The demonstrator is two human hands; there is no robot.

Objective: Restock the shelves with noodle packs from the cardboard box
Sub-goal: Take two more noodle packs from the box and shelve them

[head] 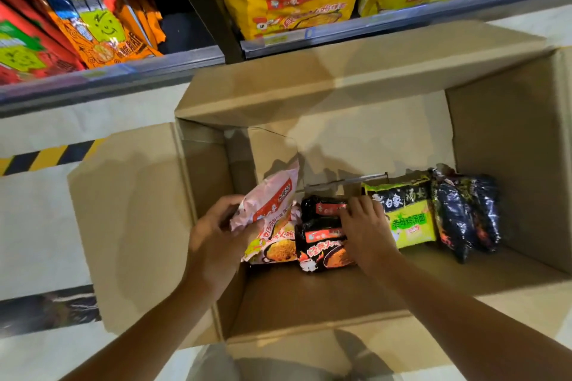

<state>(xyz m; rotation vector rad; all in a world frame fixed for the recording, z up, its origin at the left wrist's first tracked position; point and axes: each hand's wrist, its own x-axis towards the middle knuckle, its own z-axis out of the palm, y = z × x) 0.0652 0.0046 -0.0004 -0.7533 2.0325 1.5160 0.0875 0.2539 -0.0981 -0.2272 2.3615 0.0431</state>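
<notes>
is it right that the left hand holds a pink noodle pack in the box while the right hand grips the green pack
Not quite. In the head view the right hand grips the black and red pack, not the green pack beside it. The left hand does hold the pink noodle pack in the cardboard box.

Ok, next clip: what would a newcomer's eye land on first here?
Probably the big open brown cardboard box filling the middle, with two bare hands inside. The left hand grips a pale pink noodle pack, while the right hand rests on black-and-red noodle packs. Bright yellow noodle multipacks stand on the grey shelf above.
</notes>
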